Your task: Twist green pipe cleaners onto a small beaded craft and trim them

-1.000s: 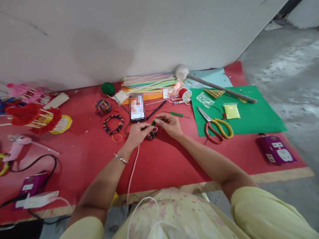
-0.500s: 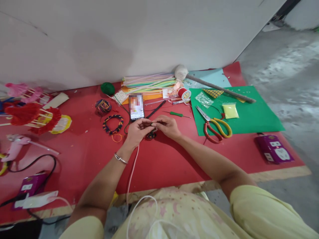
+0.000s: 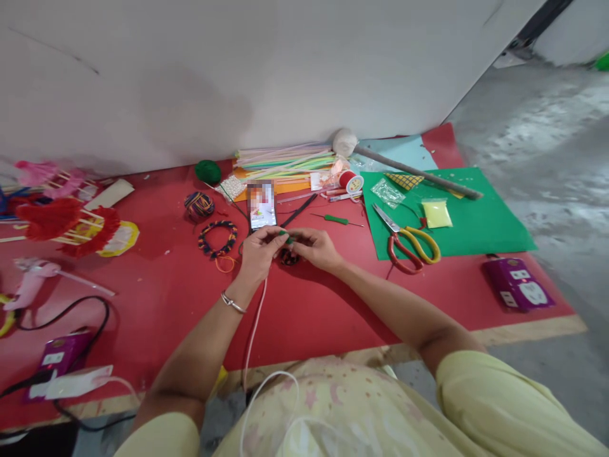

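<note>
My left hand (image 3: 261, 254) and my right hand (image 3: 318, 249) meet just below a phone (image 3: 261, 206) lying on the red table. Both hands are closed, with fingertips pinched around a small piece of green yarn (image 3: 287, 237). Under the fingers hangs or lies a dark braided piece (image 3: 288, 258), mostly covered by the hands; whether it joins the green yarn I cannot tell. A multicoloured braided loop (image 3: 217, 240) rests left of my left hand. Behind it are a ball of variegated yarn (image 3: 198, 205) and a green yarn ball (image 3: 208, 171).
Scissors (image 3: 406, 238) lie on a green sheet (image 3: 476, 235) to the right, beside a yellow packet (image 3: 436, 213). A green-handled crochet hook (image 3: 337, 219) lies nearer. Pipe cleaners (image 3: 285, 162) line the wall. A pink glue gun (image 3: 33, 279) and cables occupy the left.
More of the green yarn shows between my fingertips, which have shifted slightly around it. The whole view has moved a little.
</note>
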`<state>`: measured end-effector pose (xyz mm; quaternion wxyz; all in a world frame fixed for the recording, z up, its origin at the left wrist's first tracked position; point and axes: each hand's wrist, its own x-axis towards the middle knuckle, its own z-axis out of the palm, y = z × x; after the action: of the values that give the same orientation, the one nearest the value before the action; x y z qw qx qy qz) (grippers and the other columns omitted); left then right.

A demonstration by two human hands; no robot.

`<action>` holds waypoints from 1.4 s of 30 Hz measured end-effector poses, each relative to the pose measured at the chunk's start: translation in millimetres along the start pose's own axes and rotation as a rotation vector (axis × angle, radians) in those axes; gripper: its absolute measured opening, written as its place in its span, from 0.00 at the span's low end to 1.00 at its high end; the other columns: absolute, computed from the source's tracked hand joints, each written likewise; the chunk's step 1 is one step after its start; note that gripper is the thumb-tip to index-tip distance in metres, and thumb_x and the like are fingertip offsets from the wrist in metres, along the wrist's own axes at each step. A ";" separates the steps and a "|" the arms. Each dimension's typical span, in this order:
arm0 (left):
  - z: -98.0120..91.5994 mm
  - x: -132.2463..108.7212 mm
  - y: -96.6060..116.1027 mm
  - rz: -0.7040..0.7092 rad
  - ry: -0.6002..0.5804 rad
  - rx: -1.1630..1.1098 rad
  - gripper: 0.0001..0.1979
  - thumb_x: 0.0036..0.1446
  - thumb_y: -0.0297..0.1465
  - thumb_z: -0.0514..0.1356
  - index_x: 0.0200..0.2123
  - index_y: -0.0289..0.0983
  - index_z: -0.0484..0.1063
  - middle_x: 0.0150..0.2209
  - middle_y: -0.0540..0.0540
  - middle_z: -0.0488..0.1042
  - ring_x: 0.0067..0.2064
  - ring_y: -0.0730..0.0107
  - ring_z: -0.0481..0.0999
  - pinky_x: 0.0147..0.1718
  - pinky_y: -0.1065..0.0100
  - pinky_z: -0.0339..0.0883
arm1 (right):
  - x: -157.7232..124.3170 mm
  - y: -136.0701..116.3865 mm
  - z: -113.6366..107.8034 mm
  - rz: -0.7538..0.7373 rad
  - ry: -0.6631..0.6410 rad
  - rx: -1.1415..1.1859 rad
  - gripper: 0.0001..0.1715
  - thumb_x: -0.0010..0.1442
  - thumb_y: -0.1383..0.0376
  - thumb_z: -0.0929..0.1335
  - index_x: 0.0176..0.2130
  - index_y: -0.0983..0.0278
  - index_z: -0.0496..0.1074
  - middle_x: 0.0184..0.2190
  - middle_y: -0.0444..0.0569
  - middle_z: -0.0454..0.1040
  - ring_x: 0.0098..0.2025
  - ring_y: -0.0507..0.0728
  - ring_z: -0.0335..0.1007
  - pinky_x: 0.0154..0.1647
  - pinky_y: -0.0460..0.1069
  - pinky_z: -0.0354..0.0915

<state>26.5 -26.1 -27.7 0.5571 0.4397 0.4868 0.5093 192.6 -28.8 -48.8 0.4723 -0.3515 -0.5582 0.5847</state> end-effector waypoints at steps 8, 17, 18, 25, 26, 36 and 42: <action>-4.6 2.9 -2.1 -0.036 0.034 -0.045 0.18 0.44 0.39 0.73 0.36 0.37 0.76 0.26 0.51 0.75 0.23 0.76 0.70 0.20 0.73 0.64 | 0.6 -7.2 5.2 -0.077 0.117 -0.138 0.25 0.54 0.52 0.77 0.47 0.64 0.78 0.32 0.46 0.78 0.32 0.52 0.73 0.34 0.47 0.68; -5.0 -2.0 1.5 0.021 -0.038 0.039 0.15 0.48 0.39 0.70 0.36 0.36 0.77 0.25 0.50 0.76 0.22 0.75 0.71 0.20 0.74 0.61 | -4.7 -17.3 1.9 -0.137 0.164 -0.481 0.17 0.66 0.54 0.68 0.33 0.64 0.74 0.28 0.45 0.74 0.31 0.52 0.68 0.31 0.47 0.61; -6.3 -2.5 2.3 0.024 -0.064 0.069 0.14 0.49 0.38 0.70 0.37 0.36 0.77 0.24 0.50 0.76 0.21 0.76 0.70 0.19 0.74 0.60 | -5.9 -18.2 0.7 -0.148 0.142 -0.510 0.17 0.67 0.54 0.67 0.33 0.64 0.74 0.29 0.45 0.74 0.31 0.52 0.68 0.32 0.47 0.61; -12.2 -5.4 5.4 0.024 -0.071 0.176 0.12 0.50 0.38 0.70 0.35 0.37 0.80 0.22 0.50 0.75 0.17 0.77 0.66 0.16 0.73 0.56 | -12.6 -21.9 -8.5 -0.258 0.080 -0.683 0.14 0.68 0.56 0.66 0.36 0.63 0.74 0.32 0.49 0.74 0.33 0.54 0.67 0.34 0.48 0.61; -12.5 -5.1 5.5 0.020 -0.053 0.169 0.12 0.50 0.38 0.69 0.36 0.37 0.80 0.21 0.51 0.74 0.17 0.77 0.65 0.15 0.73 0.55 | -13.2 -22.0 -8.6 -0.262 0.090 -0.666 0.14 0.68 0.56 0.67 0.37 0.63 0.75 0.32 0.49 0.75 0.34 0.54 0.68 0.34 0.48 0.62; -6.7 -5.2 9.1 -0.091 -0.100 -0.089 0.16 0.42 0.33 0.72 0.33 0.36 0.71 0.25 0.48 0.78 0.23 0.71 0.76 0.16 0.74 0.61 | -16.9 -11.9 -9.0 -0.115 0.238 -0.289 0.17 0.63 0.53 0.70 0.39 0.64 0.79 0.31 0.46 0.78 0.33 0.53 0.72 0.37 0.48 0.67; -3.4 -6.3 8.3 -0.077 -0.097 -0.111 0.18 0.42 0.31 0.71 0.38 0.36 0.73 0.27 0.50 0.77 0.26 0.71 0.76 0.18 0.75 0.62 | -20.4 -14.1 -2.5 -0.099 0.181 -0.238 0.20 0.62 0.50 0.71 0.42 0.64 0.79 0.36 0.48 0.79 0.37 0.54 0.73 0.40 0.48 0.69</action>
<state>21.9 -31.6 -19.4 0.6226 0.4132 0.4470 0.4918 203.5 -48.3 -37.5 0.5039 -0.4282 -0.5955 0.4562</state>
